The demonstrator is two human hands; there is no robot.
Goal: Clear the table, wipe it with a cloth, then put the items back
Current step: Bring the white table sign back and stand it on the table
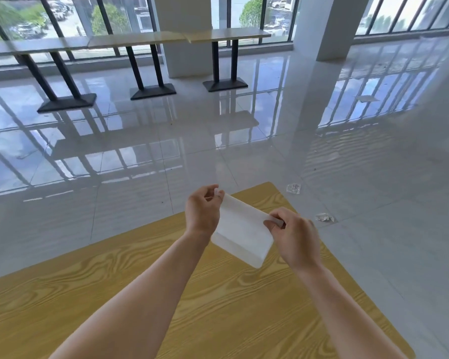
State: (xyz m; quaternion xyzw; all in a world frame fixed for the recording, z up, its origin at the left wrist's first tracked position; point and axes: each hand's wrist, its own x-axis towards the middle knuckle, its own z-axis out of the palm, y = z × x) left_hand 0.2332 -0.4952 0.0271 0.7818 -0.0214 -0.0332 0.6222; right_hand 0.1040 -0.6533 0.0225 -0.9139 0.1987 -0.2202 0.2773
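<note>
A yellow wood-grain worktop (62,294) stood on glossy floor tiles (244,141); left hand (202,211) and right hand (296,237) pinched a white cloth (241,234) in their fingers.

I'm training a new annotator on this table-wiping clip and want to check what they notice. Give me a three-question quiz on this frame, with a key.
1. Short answer: which hands pinch the white cloth?
2. True or false: the cloth lies spread flat on the yellow table, with no hand on it.
3. Multiple choice: where are the two crumpled clear wrappers? A) on the table. B) on the floor beside the table. C) in a bin.

Key
1. Both: the left hand and the right hand each pinch one end.
2. False.
3. B.
</note>
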